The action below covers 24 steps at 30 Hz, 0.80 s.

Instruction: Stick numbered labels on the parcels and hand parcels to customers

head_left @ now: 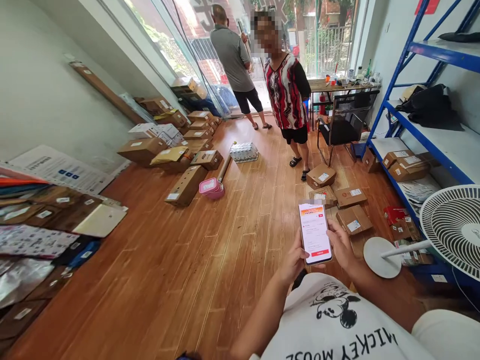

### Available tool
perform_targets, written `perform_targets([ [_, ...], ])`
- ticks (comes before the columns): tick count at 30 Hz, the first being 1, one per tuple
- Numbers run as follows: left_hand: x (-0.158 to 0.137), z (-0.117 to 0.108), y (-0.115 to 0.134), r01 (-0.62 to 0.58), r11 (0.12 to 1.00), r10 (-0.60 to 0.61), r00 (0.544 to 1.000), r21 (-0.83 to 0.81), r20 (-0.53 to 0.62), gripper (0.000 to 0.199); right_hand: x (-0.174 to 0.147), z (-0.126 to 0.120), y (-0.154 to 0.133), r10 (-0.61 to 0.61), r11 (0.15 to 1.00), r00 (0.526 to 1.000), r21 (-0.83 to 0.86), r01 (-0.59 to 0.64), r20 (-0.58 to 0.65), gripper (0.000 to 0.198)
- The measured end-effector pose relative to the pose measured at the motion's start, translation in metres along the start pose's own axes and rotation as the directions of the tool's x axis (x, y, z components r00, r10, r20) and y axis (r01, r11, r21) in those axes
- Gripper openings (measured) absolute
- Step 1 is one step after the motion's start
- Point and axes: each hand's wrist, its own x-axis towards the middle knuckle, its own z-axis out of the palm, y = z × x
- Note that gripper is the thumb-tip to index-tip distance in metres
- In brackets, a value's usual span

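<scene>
A smartphone (315,235) is held upright in front of my chest, its lit screen facing me with a white page, an orange banner and a red button. My left hand (294,260) grips its lower left side, the thumb by the bottom edge of the screen. Around the right side is my right hand (339,245), its thumb near the screen's edge and its other fingers hidden behind. Just beyond the phone, cardboard boxes (350,197) with white labels lie on the wooden floor.
Parcels (185,185) and a pink plastic container (212,187) line the left. A shrink-wrapped pack (243,152) sits mid-floor. Two people, one in a grey shirt (232,60), one in a patterned top (283,92), stand ahead. Right are a white fan (455,232), blue shelving (442,150) and a chair (339,125).
</scene>
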Motion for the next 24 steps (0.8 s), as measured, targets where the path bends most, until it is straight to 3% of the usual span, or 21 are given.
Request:
perform_targets([
  [3,0.003,-0.011,-0.013,-0.058,0.998,0.056,0.997,-0.031,-0.055,0.109,0.014,0.009,-0.002,0.153,0.987,0.987,0.052,-0.155,0.039,0.025],
  [7,-0.003,-0.020,-0.018,-0.149,0.988,0.139,0.977,-0.047,-0.163,0.113,0.023,0.027,-0.003,0.233,0.972,0.968,0.022,-0.236,0.099,0.028],
  [14,-0.044,-0.034,0.018,-0.247,0.967,0.225,0.937,-0.052,-0.268,0.112,0.028,0.084,0.002,0.301,0.948,0.923,0.025,-0.316,0.241,0.028],
  [19,-0.085,-0.081,0.046,-0.308,0.949,0.272,0.910,-0.070,-0.313,0.109,0.032,0.159,0.010,0.312,0.942,0.891,0.015,-0.335,0.329,0.032],
  [24,-0.147,-0.149,0.092,-0.400,0.916,0.368,0.868,-0.029,-0.332,0.108,0.024,0.266,0.030,0.283,0.953,0.874,-0.014,-0.303,0.394,0.034],
])
